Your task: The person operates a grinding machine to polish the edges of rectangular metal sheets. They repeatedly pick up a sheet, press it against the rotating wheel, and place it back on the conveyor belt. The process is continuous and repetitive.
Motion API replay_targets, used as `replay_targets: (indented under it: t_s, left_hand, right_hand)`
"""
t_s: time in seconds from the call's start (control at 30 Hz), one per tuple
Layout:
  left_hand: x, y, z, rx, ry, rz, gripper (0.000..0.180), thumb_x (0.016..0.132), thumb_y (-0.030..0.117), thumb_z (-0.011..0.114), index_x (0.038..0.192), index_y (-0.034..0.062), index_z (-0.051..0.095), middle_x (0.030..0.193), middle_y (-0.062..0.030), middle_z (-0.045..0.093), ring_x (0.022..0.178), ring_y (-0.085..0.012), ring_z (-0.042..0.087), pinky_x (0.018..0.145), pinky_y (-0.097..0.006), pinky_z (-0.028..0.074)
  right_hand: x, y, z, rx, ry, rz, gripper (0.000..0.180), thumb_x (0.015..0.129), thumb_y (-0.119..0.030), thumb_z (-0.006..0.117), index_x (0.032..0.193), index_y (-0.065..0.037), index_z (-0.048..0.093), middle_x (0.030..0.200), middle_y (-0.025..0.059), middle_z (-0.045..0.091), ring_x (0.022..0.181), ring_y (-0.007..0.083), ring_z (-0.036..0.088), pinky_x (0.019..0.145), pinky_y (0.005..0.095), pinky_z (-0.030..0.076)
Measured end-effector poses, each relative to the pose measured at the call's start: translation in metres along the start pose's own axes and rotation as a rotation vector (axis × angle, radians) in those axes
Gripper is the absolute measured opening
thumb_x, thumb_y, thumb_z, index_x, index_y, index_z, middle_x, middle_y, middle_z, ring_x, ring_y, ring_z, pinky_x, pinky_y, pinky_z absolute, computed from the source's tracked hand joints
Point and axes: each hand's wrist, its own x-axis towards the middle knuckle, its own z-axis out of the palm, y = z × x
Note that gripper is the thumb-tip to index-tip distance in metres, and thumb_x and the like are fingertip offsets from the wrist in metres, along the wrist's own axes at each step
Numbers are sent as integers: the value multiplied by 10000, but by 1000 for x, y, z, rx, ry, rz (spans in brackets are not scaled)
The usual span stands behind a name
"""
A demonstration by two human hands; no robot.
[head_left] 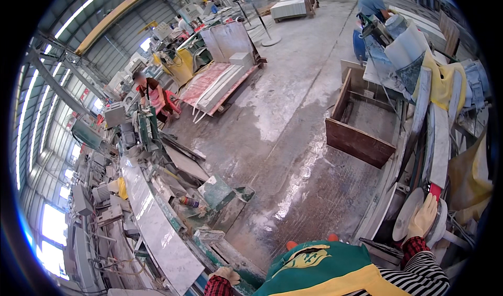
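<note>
My right hand, in a pale glove, reaches to the end of a long, narrow grey stone strip on the right-hand machine. Its fingers are stretched out and touch or nearly touch a small red piece at that end. A round grey disc stands just left of this hand, and another disc is partly hidden behind it. Low on the left, my gloved left hand is beside the near end of a polished white stone slab; its fingers are too small and covered to read.
A brown open-topped wooden box stands on the wet floor beside the right-hand machine. Green machine parts line the left side. Farther off, one person works at left and another at upper right. Stone strips lie on a red pallet.
</note>
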Motion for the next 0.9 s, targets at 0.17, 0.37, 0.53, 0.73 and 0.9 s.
replay_targets:
  t_s: [0.17, 0.37, 0.53, 0.73, 0.9]
  left_hand:
    - [-16, 6, 7, 35, 1, 16, 462, 1067, 244, 340, 1218, -130, 565, 1233, -300, 643, 1049, -413, 684, 906, -475, 601]
    - [20, -6, -6, -169, -19, -62, 439, 1065, 203, 286, 1209, -120, 548, 1295, -308, 596, 1149, -409, 637, 985, -506, 556]
    - [-7, 3, 5, 64, 5, 20, 453, 1064, 201, 266, 1210, -129, 541, 1269, -314, 610, 1137, -391, 651, 969, -511, 572]
    - [-4, 7, 4, -438, -118, -95, 412, 1018, 124, 289, 1353, -72, 430, 1574, -298, 280, 1489, -489, 190, 1241, -526, 142]
    - [-2, 4, -1, 328, -68, 30, 399, 1029, 146, 297, 1259, -54, 555, 1283, -205, 641, 1178, -328, 644, 1023, -413, 540]
  right_hand:
    - [-4, -2, -3, -14, 4, 13, 690, 898, -108, 598, 1531, -27, 337, 1542, 224, 378, 1396, 412, 377, 1175, 486, 284]
    - [-9, -5, -3, 6, 31, 7, 721, 873, -96, 612, 1535, -33, 332, 1535, 227, 382, 1393, 413, 376, 1174, 485, 282]
    - [-15, -3, -2, 4, 43, 12, 744, 863, -97, 610, 1543, -36, 314, 1532, 233, 379, 1396, 422, 365, 1182, 487, 268]
    - [-20, -6, -4, 1, 42, 33, 750, 866, -113, 611, 1547, -35, 307, 1538, 233, 372, 1403, 420, 357, 1186, 487, 265]
    - [-24, -7, -7, -6, 45, 23, 768, 857, -111, 613, 1555, -38, 300, 1555, 227, 358, 1414, 409, 356, 1185, 478, 270]
